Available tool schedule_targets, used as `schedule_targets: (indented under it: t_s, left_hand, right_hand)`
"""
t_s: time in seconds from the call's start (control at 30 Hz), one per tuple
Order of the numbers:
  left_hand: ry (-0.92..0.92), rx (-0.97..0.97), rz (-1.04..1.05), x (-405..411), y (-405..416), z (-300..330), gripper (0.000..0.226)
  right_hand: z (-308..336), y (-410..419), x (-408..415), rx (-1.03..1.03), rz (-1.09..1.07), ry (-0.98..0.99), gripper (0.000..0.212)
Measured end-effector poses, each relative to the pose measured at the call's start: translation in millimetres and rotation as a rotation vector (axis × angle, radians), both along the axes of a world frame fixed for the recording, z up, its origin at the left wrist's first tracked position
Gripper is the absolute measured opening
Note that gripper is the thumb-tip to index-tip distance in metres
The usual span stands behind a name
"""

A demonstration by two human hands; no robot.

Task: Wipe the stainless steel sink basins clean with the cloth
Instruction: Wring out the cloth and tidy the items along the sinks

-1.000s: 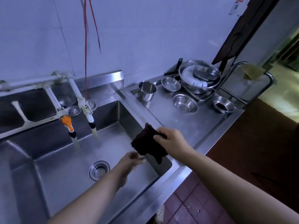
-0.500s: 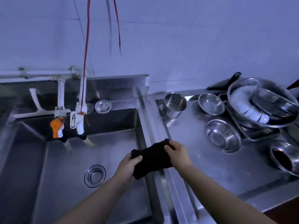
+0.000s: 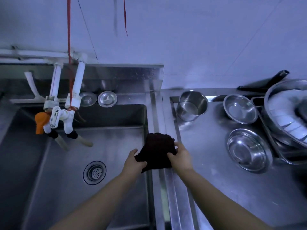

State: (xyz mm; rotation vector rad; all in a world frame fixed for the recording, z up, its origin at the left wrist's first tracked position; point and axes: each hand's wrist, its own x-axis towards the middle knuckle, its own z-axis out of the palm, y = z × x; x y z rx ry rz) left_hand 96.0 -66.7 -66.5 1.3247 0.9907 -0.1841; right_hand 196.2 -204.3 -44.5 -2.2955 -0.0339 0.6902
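Note:
A dark cloth (image 3: pixel 157 151) is held bunched over the right rim of the stainless steel sink basin (image 3: pixel 106 143). My left hand (image 3: pixel 132 161) grips the cloth's lower left corner. My right hand (image 3: pixel 180 156) pinches its right side, thumb on top. The basin has a round drain strainer (image 3: pixel 94 172) in its floor. Two white taps (image 3: pixel 66 120), one with an orange handle (image 3: pixel 40 122), hang over the basin's back left.
On the steel counter (image 3: pixel 207 171) to the right stand a small pot (image 3: pixel 191 105), two steel bowls (image 3: pixel 247 150), and a large basin with white dishes (image 3: pixel 289 113). Two round drain lids (image 3: pixel 107 99) lie on the ledge behind the basin. A red string (image 3: pixel 69 47) hangs down to the taps.
The view has swung left and down over the sink. My left hand has risen from below the cloth and taken hold of it; both hands now hold it over the basin's rim.

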Motion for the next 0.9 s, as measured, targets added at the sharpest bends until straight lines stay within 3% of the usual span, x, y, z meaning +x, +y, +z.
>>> schedule_targets:
  t_s: [0.17,0.3,0.47,0.53,0.7,0.9]
  left_hand:
    - [0.015,0.067,0.002,-1,0,-5,0.071]
    - [0.069,0.105,-0.126,-6,1,-7,0.069]
    - [0.113,0.206,-0.191,-27,11,5,0.06]
    - [0.1,0.258,-0.217,-42,18,13,0.052]
    - [0.067,0.397,-0.271,-90,44,44,0.038]
    - [0.15,0.678,-0.327,-185,93,90,0.035]
  right_hand:
    - [-3,-6,-1,0.02,-0.001,-0.056,0.05]
    - [-6,-11,-4,-0.122,0.11,-0.125,0.057]
    - [1,-9,-10,-0.269,0.414,-0.582,0.053]
    - [9,-1,-16,-0.315,0.56,-0.668,0.05]
    - [41,35,-50,-0.271,0.798,-0.634,0.029]
    - [73,103,-118,-0.312,0.983,-0.546,0.03]
